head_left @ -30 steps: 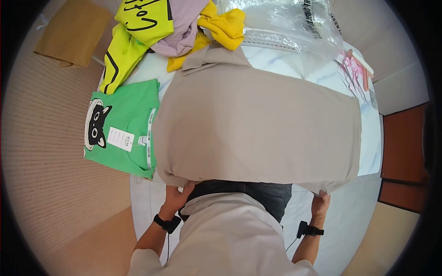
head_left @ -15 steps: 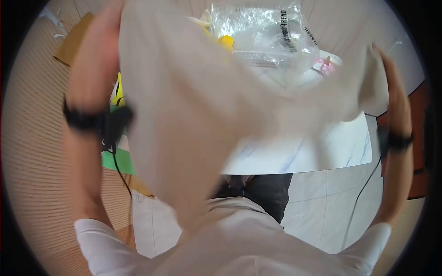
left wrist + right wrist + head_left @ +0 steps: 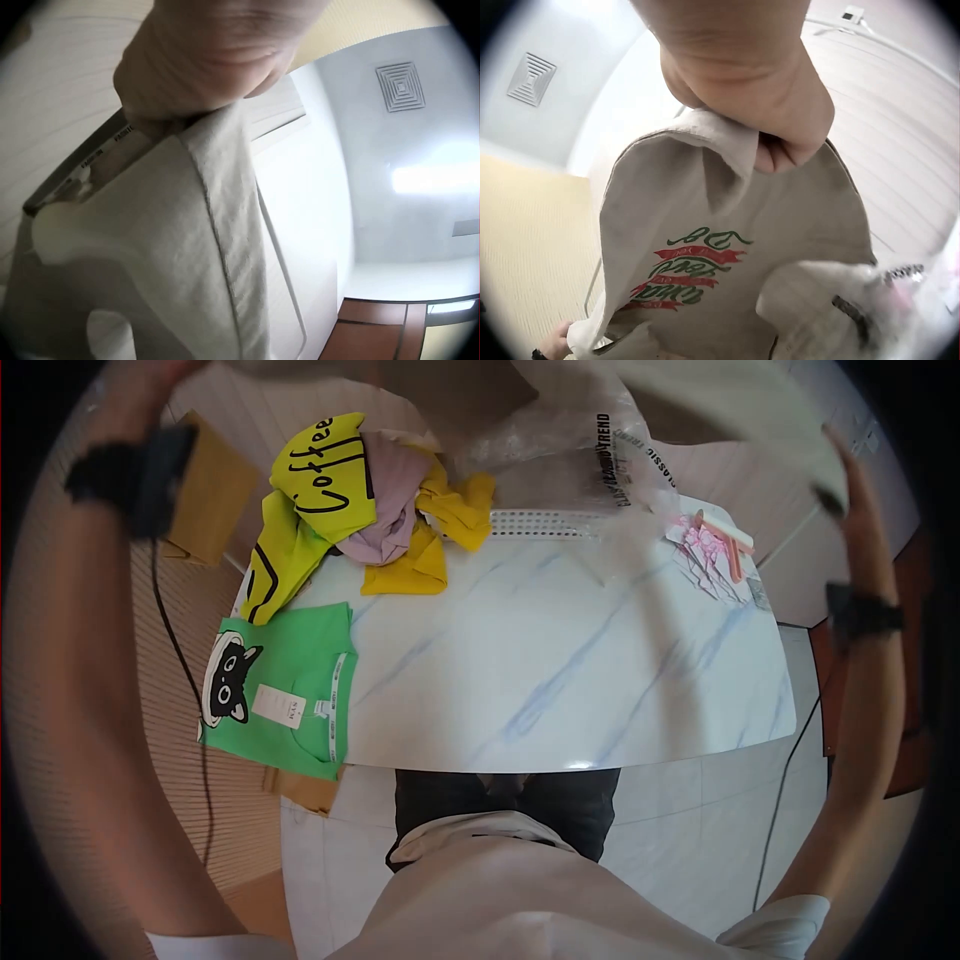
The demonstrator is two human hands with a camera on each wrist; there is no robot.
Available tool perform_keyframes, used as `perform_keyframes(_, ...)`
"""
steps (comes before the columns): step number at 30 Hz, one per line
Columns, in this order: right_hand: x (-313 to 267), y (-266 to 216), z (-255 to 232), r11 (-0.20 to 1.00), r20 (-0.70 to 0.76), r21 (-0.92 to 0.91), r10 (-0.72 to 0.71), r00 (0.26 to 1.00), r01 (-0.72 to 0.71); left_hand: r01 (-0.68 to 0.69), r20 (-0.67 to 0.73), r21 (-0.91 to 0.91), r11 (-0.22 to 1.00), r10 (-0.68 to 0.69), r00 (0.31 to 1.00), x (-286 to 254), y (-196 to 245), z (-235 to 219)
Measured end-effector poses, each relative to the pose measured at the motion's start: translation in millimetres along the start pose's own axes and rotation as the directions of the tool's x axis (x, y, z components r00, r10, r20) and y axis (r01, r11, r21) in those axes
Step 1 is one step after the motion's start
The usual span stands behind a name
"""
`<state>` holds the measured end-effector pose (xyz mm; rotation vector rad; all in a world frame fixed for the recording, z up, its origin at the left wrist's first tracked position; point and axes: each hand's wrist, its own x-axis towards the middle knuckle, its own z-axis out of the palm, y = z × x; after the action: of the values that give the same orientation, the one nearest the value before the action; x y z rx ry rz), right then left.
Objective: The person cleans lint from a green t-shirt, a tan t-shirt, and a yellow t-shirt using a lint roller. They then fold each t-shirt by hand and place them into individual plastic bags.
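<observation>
A beige shirt (image 3: pixel 735 410) is held up in the air at the top of the head view, mostly out of frame there. My left hand (image 3: pixel 214 60) grips it beside a neckline lined with printed tape (image 3: pixel 90 161). In the right wrist view, my right hand (image 3: pixel 750 82) has its fingers curled on another edge of the cloth, which folds over under them. Green and red lettering (image 3: pixel 694 270) shows on the shirt's face. Both arms are raised and spread wide over the table, the left hand cut off by the frame's top edge.
A folded green T-shirt (image 3: pixel 300 720) with a tag lies at the white table's (image 3: pixel 560 670) left. Behind it are a lime garment (image 3: pixel 320 480), a mauve cloth (image 3: pixel 385 510) and a yellow cloth (image 3: pixel 410 565). Clear plastic packaging (image 3: pixel 600 460) and pink-white items (image 3: pixel 710 550) lie at the back.
The beige shirt lay spread on the table, both hands at its near edge. It was then swung up and away, uncovering the tabletop. Both arms have risen and spread.
</observation>
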<state>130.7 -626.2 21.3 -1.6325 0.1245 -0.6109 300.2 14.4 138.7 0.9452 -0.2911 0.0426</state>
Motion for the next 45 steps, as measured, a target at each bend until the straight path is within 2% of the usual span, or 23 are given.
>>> perform_keyframes(1, -21, 25, 11, 0.986, -0.032, 0.03, 0.164, 0.986, -0.163, 0.118, -0.026, -0.018, 0.993, -0.118, 0.993, -16, -15, -24)
perform_keyframes(2, -39, 49, 19, 0.95, -0.044, 0.075, 0.308, 0.95, -0.304, -0.012, 0.134, 0.551, 0.834, -0.075, 0.988, -48, -29, -50)
perform_keyframes(3, -57, 72, 28, 0.901, -0.05, 0.132, 0.422, 0.905, -0.413, -0.257, 0.291, 0.884, 0.392, -0.029, 0.956, -81, -44, -76)
perform_keyframes(4, -65, 107, 20, 0.842, 0.081, 0.252, 0.473, 0.877, -0.478, 0.049, -0.014, 0.708, 0.704, -0.054, 0.998, -81, -77, -89)
perform_keyframes(5, -84, 127, 28, 0.786, 0.094, 0.31, 0.534, 0.84, -0.535, 0.286, -0.289, 0.348, 0.893, -0.189, 0.939, -85, -104, -93)
perform_keyframes(6, -103, 147, 37, 0.72, 0.113, 0.365, 0.595, 0.796, -0.59, 0.382, -0.269, 0.385, 0.84, -0.294, 0.917, -119, -125, -87)
perform_keyframes(7, -114, 176, 33, 0.716, 0.14, 0.36, 0.592, 0.794, -0.598, 0.45, -0.303, 0.21, 0.868, -0.379, 0.874, -134, -149, -102)
perform_keyframes(10, -141, 241, 23, 0.68, 0.144, 0.352, 0.64, 0.755, -0.643, 0.541, -0.484, 0.15, 0.828, -0.416, 0.77, -183, -207, -111)
perform_keyframes(14, -169, 257, 25, 0.646, 0.079, 0.158, 0.745, 0.662, -0.746, 0.673, -0.437, 0.142, 0.726, -0.564, 0.7, -217, -255, -160)
perform_keyframes(15, -173, 256, 24, 0.651, 0.097, 0.168, 0.736, 0.67, -0.74, 0.699, -0.434, 0.157, 0.697, -0.588, 0.683, -228, -263, -168)
perform_keyframes(18, -182, 243, 17, 0.678, 0.123, 0.152, 0.709, 0.695, -0.719, 0.649, -0.478, 0.445, 0.618, -0.449, 0.755, -265, -285, -185)
perform_keyframes(20, -185, 238, 11, 0.713, 0.11, 0.072, 0.689, 0.716, -0.697, 0.561, -0.413, 0.551, 0.618, -0.382, 0.827, -289, -290, -171)
perform_keyframes(21, -187, 233, 8, 0.693, 0.102, 0.054, 0.713, 0.694, -0.719, 0.511, -0.377, 0.597, 0.618, -0.347, 0.859, -301, -291, -161)
perform_keyframes(24, -191, 231, -7, 0.641, 0.125, 0.007, 0.761, 0.637, -0.767, 0.494, -0.372, 0.677, 0.545, -0.326, 0.869, -324, -290, -133)
perform_keyframes(26, -193, 240, -36, 0.638, 0.202, -0.006, 0.755, 0.624, -0.77, 0.496, -0.342, 0.649, 0.576, -0.361, 0.867, -335, -291, -132)
perform_keyframes(29, -205, 217, -26, 0.776, 0.245, 0.164, 0.567, 0.787, -0.61, 0.555, -0.38, 0.55, 0.624, -0.404, 0.832, -350, -285, -132)
perform_keyframes(30, -209, 218, -33, 0.759, 0.26, 0.188, 0.574, 0.777, -0.624, 0.581, -0.406, 0.505, 0.638, -0.419, 0.812, -355, -283, -133)
perform_keyframes(33, -229, 229, -50, 0.715, 0.255, 0.244, 0.604, 0.755, -0.655, 0.438, -0.499, 0.38, 0.815, -0.218, 0.838, -370, -286, -138)
perform_keyframes(36, -243, 215, -33, 0.695, 0.132, 0.294, 0.65, 0.748, -0.656, 0.424, -0.476, 0.566, 0.707, -0.14, 0.868, -391, -291, -139)
perform_keyframes(39, -251, 212, -44, 0.92, -0.007, -0.086, 0.384, 0.923, -0.383, 0.346, -0.384, 0.658, 0.668, -0.097, 0.918, -402, -289, -129)
perform_keyframes(42, -250, 179, -10, 0.946, -0.222, -0.216, 0.193, 0.956, -0.241, 0.419, -0.542, 0.411, 0.809, -0.152, 0.826, -394, -268, -133)
perform_keyframes(43, -253, 187, -19, 0.859, -0.145, -0.389, 0.301, 0.943, -0.334, 0.43, -0.561, 0.42, 0.799, -0.144, 0.815, -396, -265, -140)
perform_keyframes(45, -258, 204, -37, 0.587, -0.058, -0.701, 0.518, 0.854, -0.404, 0.439, -0.587, 0.434, 0.787, -0.123, 0.8, -400, -266, -157)
